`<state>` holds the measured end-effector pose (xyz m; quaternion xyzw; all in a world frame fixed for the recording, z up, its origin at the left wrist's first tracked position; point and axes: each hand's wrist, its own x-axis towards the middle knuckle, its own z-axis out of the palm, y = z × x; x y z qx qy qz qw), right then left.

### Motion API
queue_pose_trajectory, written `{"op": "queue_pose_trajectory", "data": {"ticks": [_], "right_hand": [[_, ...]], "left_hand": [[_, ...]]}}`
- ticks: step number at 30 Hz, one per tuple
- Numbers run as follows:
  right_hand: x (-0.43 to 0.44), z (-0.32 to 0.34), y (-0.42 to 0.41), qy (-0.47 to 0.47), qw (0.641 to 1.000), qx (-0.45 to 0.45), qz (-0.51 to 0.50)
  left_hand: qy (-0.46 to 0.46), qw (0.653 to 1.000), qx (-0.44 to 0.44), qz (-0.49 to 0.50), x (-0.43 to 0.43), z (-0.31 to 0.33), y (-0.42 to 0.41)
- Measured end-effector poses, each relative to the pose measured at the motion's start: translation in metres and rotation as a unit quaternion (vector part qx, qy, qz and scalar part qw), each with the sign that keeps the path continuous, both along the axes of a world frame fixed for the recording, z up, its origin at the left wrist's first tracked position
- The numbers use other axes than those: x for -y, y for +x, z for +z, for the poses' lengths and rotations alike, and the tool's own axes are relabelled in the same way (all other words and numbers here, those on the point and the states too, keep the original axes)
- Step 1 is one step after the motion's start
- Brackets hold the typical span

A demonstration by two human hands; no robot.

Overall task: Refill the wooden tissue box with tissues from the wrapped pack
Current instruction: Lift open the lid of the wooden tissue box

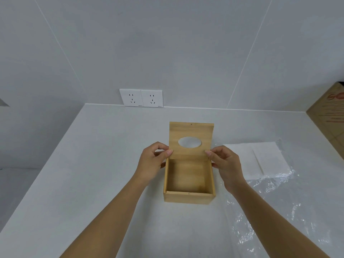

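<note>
A wooden tissue box [188, 197] stands in the middle of the white counter, empty inside. Its hinged lid [191, 133], with an oval hole, is raised upright at the far side. My left hand [152, 162] pinches the lid's lower left corner between thumb and fingers. My right hand [226, 164] pinches the lower right corner the same way. To the right of the box lies a white stack of tissues [260, 159] on its opened clear plastic wrap [270, 211].
The counter [93, 164] meets a tiled wall with a double power socket [141, 98] behind the box. A cardboard carton [329, 116] stands at the far right. The counter's left edge runs diagonally.
</note>
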<state>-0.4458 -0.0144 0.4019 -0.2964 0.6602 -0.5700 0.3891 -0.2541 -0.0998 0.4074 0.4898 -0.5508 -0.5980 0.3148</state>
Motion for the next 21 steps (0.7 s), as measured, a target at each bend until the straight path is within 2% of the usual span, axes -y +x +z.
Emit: {"op": "queue_pose_trajectory", "data": {"ticks": [6, 14, 17, 19, 21], "right_hand": [[0.006, -0.001, 0.001, 0.022, 1.000, 0.002, -0.012], [0.009, 0.001, 0.004, 0.029, 0.999, -0.006, -0.023], [0.004, 0.002, 0.005, 0.023, 0.999, -0.032, -0.017], [-0.001, 0.003, 0.005, 0.030, 0.996, -0.081, -0.011], [-0.008, 0.004, 0.004, 0.036, 0.988, -0.152, 0.005]], "left_hand": [[0.063, 0.997, 0.012, 0.034, 0.003, 0.010, -0.005], [0.064, 0.996, 0.025, 0.057, -0.001, 0.012, -0.006], [-0.004, 0.992, 0.085, 0.095, -0.007, 0.013, -0.006], [-0.088, 0.977, 0.135, 0.138, -0.015, 0.015, -0.006], [-0.197, 0.951, 0.193, 0.138, -0.024, 0.017, -0.005]]}}
